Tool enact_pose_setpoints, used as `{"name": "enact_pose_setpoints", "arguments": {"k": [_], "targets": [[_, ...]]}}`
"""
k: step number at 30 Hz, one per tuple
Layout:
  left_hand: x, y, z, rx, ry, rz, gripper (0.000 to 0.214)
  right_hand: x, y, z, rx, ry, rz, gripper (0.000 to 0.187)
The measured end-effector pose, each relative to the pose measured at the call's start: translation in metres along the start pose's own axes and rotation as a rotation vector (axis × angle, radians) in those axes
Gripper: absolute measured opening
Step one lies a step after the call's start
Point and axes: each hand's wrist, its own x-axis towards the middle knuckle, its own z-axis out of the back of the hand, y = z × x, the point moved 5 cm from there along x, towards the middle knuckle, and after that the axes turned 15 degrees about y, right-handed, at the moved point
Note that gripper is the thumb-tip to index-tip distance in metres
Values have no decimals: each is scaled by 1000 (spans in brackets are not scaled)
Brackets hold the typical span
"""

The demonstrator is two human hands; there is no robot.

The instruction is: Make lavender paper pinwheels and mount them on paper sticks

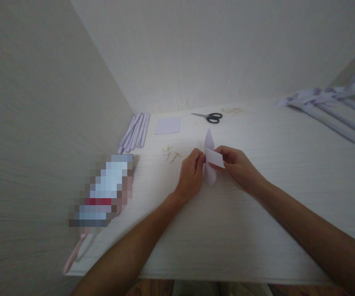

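Fingers of the bare left hand (190, 172) are pinched on one side of the folded pale paper with pointed ends (215, 158). The bare right hand (239, 166) has its fingers clamped on the other side. The paper is between both hands, over the white table (288, 197). Metal scissors with black handles (213, 119) lie just behind it.

From our right hand (240, 167), we could pass rightward along the counter (303, 172) to the long paper rolls (345, 119); ahead, scissors (208, 117) lie in our way, then the back wall (214, 53).
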Motion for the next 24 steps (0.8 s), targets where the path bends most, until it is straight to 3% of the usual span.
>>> {"name": "enact_pose_setpoints", "arguments": {"k": [11, 18, 24], "targets": [[3, 8, 2, -117, -11, 44, 21, -4, 6, -1, -20, -46, -26, 21], [9, 29, -3, -536, 23, 115, 21, -11, 27, 7, -275, -210, 197, 10], [7, 42, -9, -652, -23, 213, 21, -18, 43, 1, -572, -232, 348, 6]]}}
